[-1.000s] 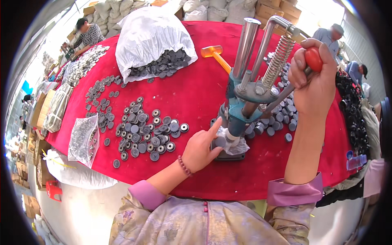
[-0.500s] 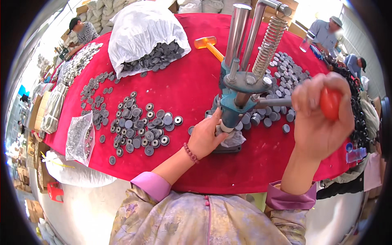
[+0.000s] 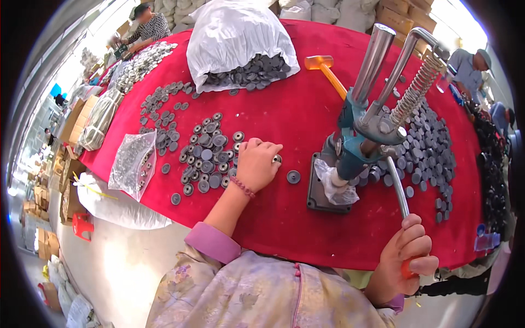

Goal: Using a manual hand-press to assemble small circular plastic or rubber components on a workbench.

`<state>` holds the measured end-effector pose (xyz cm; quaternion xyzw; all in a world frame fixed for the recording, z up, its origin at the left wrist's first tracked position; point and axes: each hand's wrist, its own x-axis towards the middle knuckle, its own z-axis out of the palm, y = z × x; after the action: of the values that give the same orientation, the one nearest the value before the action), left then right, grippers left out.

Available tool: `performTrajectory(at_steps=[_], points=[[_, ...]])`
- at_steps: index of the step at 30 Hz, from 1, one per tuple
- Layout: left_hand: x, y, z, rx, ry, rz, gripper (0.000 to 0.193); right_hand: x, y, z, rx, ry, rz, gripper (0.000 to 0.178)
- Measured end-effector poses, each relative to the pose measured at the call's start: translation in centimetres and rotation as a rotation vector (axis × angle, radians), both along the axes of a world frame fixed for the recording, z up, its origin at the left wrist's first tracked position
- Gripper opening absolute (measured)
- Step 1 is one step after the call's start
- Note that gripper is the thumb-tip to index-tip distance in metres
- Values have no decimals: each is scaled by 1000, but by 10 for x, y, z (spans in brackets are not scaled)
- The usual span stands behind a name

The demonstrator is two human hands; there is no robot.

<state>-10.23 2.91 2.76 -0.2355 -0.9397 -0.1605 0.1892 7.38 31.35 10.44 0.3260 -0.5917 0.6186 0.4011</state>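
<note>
My left hand [image 3: 258, 167], with a beaded bracelet [image 3: 242, 187] at the wrist, is at the right edge of a pile of round grey buttons [image 3: 206, 154]. Its fingers are closed on one small grey button [image 3: 277, 159], which shows at the fingertips. A single button [image 3: 293, 176] lies on the red cloth just right of that hand. My right hand [image 3: 407, 259] grips the red knob [image 3: 407, 269] of a metal lever [image 3: 398, 186]. The lever belongs to a blue-green hand press [image 3: 355, 156] with a coil spring [image 3: 416, 90]. Clear plastic [image 3: 334, 185] is wrapped about the press's lower part.
A white sack [image 3: 240, 38] spills grey discs at the back. An orange mallet [image 3: 328, 71] lies behind the press. More grey discs [image 3: 424, 145] spread to the right. A clear bag [image 3: 133, 167] of small parts lies left. Other people [image 3: 147, 26] sit beyond the red table [image 3: 273, 229].
My left hand has left the press and moved left to the button pile, where it holds a button. My right hand has swung the lever down and toward me. The view has shifted left.
</note>
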Motion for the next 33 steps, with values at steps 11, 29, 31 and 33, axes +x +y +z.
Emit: performTrajectory(at_steps=[11,29,31,33], points=[[23,16,-16,82,-72,-312,42,1,2,-1,14,-2,-27,25],[81,8,-6,-267,-124,-461,47,2,3,-2,-11,-1,-20,25],[92,7,-5,-193,-183,-509,44,1,3,-4,-9,3,0,25],[92,-2,-12,-191,-111,-493,43,1,3,-4,-7,2,10,25]])
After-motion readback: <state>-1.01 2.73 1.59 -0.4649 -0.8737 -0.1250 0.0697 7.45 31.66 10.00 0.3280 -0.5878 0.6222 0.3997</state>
